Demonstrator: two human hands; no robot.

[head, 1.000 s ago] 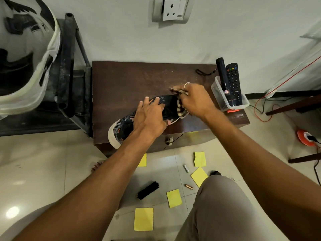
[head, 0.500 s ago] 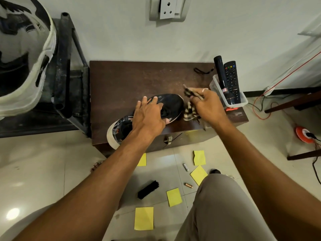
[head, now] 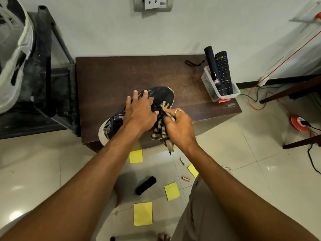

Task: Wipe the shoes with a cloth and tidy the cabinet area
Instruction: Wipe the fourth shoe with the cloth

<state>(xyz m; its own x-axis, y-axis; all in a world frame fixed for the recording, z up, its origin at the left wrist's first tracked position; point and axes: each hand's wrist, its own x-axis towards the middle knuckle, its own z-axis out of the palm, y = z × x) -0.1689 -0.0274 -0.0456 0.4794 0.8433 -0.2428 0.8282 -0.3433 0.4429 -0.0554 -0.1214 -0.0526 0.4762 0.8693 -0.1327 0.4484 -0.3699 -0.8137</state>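
Observation:
A dark patterned shoe [head: 161, 95] with a white sole lies on its side on the brown cabinet top [head: 107, 75], its heel hanging over the front edge. My left hand [head: 140, 111] presses down on the shoe's middle, fingers spread over it. My right hand [head: 178, 126] grips a striped black-and-cream cloth [head: 160, 132] against the shoe's near side, by the toe. The cloth's loose end hangs below the cabinet's front edge.
A clear plastic tub [head: 219, 89] holding a remote and a black torch stands at the cabinet's right end. On the tiled floor lie yellow sticky notes [head: 142, 213], a black brush [head: 145, 185] and two batteries [head: 186, 178]. A metal chair [head: 52, 70] stands left; cables run right.
My right hand with the cloth has come from the shoe's toe end, out to the right, then back to the shoe's near side. The left hand stays pressed on the shoe.

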